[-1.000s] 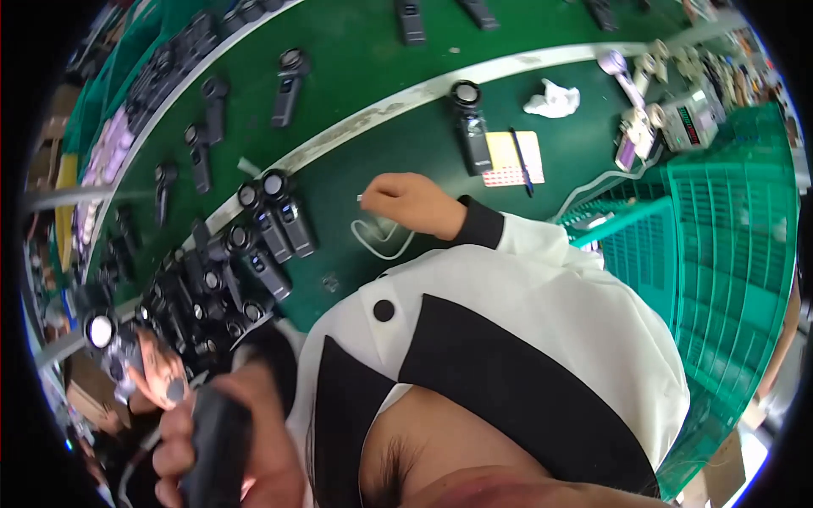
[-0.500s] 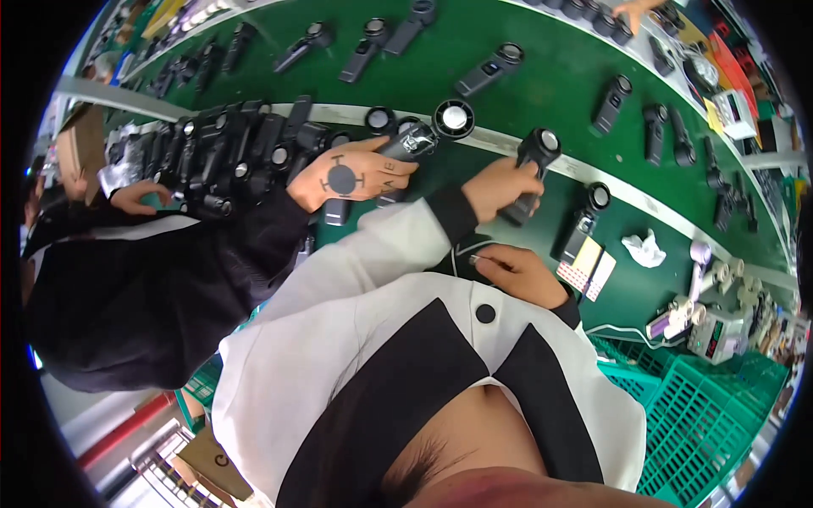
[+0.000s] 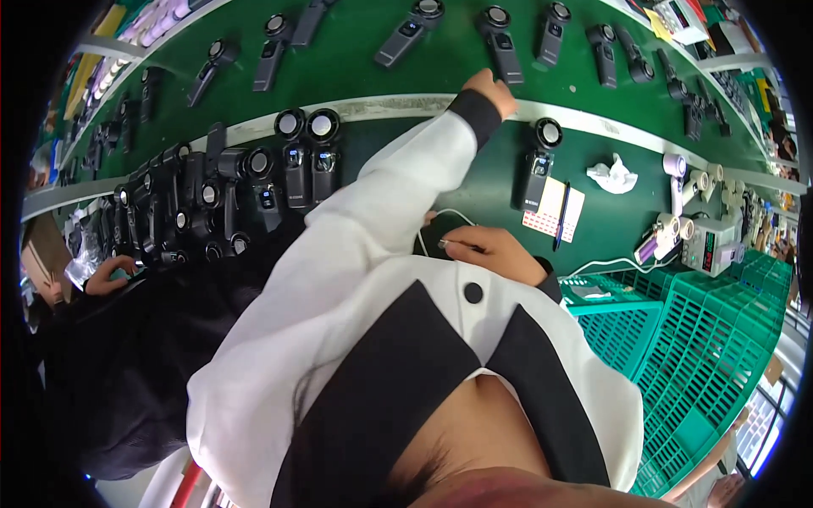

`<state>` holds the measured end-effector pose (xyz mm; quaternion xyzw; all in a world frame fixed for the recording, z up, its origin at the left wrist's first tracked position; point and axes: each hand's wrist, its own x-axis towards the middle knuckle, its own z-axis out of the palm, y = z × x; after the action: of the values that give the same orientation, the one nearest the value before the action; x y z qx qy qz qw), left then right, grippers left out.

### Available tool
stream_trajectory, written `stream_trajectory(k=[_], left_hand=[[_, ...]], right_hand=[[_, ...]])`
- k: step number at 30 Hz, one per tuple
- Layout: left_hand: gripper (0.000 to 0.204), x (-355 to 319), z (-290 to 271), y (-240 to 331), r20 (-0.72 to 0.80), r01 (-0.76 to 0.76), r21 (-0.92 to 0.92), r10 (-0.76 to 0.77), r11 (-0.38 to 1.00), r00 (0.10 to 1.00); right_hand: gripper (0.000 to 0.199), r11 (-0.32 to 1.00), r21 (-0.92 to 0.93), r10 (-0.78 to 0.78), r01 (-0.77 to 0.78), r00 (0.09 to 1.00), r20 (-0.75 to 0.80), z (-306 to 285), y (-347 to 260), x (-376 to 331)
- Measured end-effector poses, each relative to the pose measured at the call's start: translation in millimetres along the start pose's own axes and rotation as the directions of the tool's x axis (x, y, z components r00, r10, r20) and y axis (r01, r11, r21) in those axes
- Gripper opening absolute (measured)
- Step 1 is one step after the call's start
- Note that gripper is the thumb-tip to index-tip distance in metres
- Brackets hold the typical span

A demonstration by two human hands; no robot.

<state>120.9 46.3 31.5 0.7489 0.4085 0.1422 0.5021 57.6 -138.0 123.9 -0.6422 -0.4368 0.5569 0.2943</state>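
Note:
My left hand [image 3: 491,91] is stretched forward over the far green surface, its fingers curled in with nothing visible in them. Just beyond it lies a dark grey handheld fan [image 3: 503,51], its handle end close to my fingers; whether they touch cannot be told. My right hand [image 3: 498,254] rests low in front of my chest, thumb and finger pinched on the small plug [image 3: 443,244] of a white cable. To the front right of that hand another handheld fan [image 3: 537,165] lies with a lit display, overlapping a white-and-red card [image 3: 559,209] with a pen [image 3: 562,216] on it.
Several fans [image 3: 410,34] lie along the far green surface. Two lit fans [image 3: 310,157] lie beside a dense cluster of fans [image 3: 199,195] at left, near a co-worker's black sleeve [image 3: 161,339]. Crumpled tissue [image 3: 613,174], a small device [image 3: 713,245] and green crates [image 3: 703,372] are at right.
My left hand has carried a fan forward onto the far green surface and come off its handle. The co-worker's tattooed hand has withdrawn, and two fans now lie near where it was.

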Motion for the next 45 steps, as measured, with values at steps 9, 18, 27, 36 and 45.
stream_trajectory(k=[9, 18, 27, 36, 45], left_hand=[[0.020, -156, -79, -94, -0.342, -0.335, 0.358, 0.456, 0.872, 0.822], [0.039, -148, -66, -99, 0.190, -0.219, 0.460, 0.145, 0.860, 0.971], [0.036, -170, -80, -108, 0.136, 0.183, -0.394, -0.140, 0.901, 0.981], [0.029, -180, -98, -97, -0.049, -0.088, -0.562, 0.073, 0.823, 0.996], [0.028, -195, -114, -60, 0.029, -0.027, -0.695, 0.066, 0.719, 0.997]], right_hand=[[0.021, 0.983, -0.186, 0.080, -0.009, 0.921, 0.381, -6, -2, 11], [0.019, 0.960, -0.278, 0.124, -0.032, 0.939, 0.321, 5, -1, 8], [0.020, 0.977, -0.203, 0.110, -0.072, 0.977, 0.182, 7, 1, 8], [0.019, 0.973, -0.222, 0.098, -0.055, 0.978, 0.184, 13, -6, 17], [0.020, 0.980, -0.198, 0.060, -0.028, 0.986, 0.158, 17, -5, 18]])
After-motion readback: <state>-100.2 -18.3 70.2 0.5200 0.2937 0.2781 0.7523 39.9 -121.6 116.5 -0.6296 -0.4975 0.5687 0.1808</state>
